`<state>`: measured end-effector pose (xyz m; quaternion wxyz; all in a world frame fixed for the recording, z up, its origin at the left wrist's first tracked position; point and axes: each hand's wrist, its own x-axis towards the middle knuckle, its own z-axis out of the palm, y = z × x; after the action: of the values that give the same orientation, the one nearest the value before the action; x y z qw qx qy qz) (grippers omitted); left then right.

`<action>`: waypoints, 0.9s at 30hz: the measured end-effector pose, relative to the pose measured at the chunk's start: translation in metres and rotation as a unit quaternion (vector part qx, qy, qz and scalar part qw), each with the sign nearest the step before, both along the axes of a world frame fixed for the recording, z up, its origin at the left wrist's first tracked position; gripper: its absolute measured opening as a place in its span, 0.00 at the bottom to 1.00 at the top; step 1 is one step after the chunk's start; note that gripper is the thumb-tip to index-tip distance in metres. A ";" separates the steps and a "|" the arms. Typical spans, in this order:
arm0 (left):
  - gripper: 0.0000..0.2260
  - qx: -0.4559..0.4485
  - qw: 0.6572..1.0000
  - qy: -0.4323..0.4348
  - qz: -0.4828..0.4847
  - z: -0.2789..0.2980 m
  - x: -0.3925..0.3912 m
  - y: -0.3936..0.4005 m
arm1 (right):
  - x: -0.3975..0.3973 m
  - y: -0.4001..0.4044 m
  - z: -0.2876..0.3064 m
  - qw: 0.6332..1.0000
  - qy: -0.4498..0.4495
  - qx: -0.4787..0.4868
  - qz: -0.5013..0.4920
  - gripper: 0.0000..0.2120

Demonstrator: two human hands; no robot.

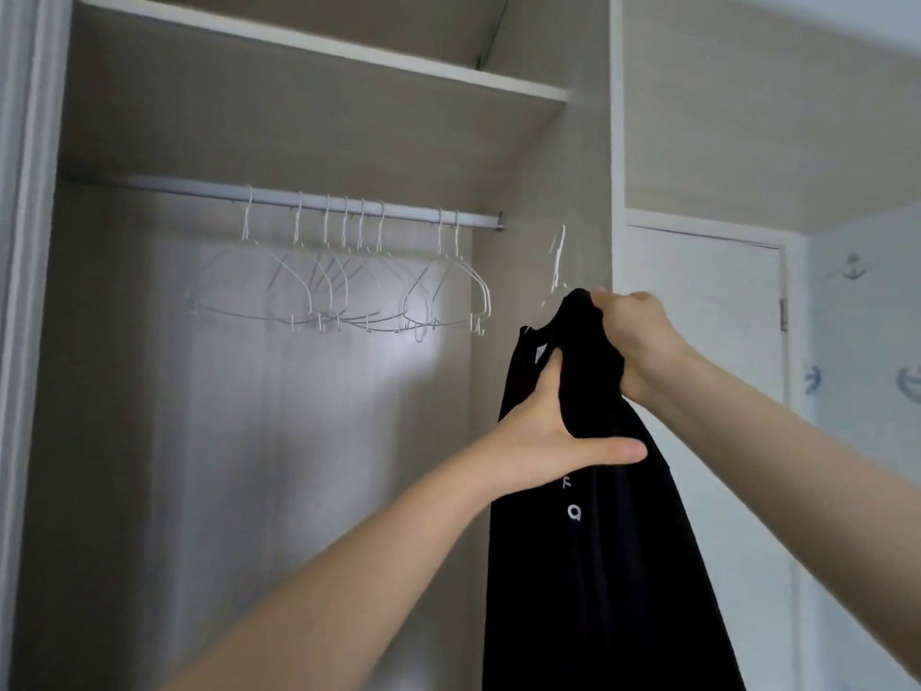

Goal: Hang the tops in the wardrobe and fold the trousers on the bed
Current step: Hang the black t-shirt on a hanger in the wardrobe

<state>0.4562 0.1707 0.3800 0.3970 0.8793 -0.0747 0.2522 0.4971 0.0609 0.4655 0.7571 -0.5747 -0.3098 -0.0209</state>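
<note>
A black top [593, 541] with small white letters hangs in the air in front of the open wardrobe's right side. A white wire hanger [557, 261] sticks up out of its neck, blurred. My right hand [633, 336] grips the fabric at the top, by the neck and the hanger. My left hand [553, 436] holds the top lower down, thumb across the front and fingers behind the cloth. The wardrobe rail [319, 199] runs to the left of the top, at about the height of the hanger's hook.
Several empty white wire hangers [349, 286] hang on the rail, bunched in its middle and right part. A shelf [324, 42] lies above the rail. The wardrobe's side panel [563, 182] and a white cupboard door [707, 311] stand to the right.
</note>
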 end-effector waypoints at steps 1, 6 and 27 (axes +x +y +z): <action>0.58 0.018 0.999 -0.011 0.043 -0.001 0.006 0.001 | 0.003 0.010 0.004 1.000 -0.002 0.003 -0.003 0.09; 0.46 0.025 0.980 -0.043 0.193 -0.009 0.028 0.031 | 0.022 0.056 0.030 0.997 -0.049 0.004 -0.052 0.13; 0.08 0.003 0.965 -0.124 0.231 0.021 0.163 0.203 | 0.170 0.197 0.119 0.944 -0.207 -0.055 -0.250 0.11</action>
<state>0.6190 0.3733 0.4014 0.3135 0.8356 0.0808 0.4438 0.6668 0.2584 0.5841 0.6140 -0.6571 -0.3070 -0.3114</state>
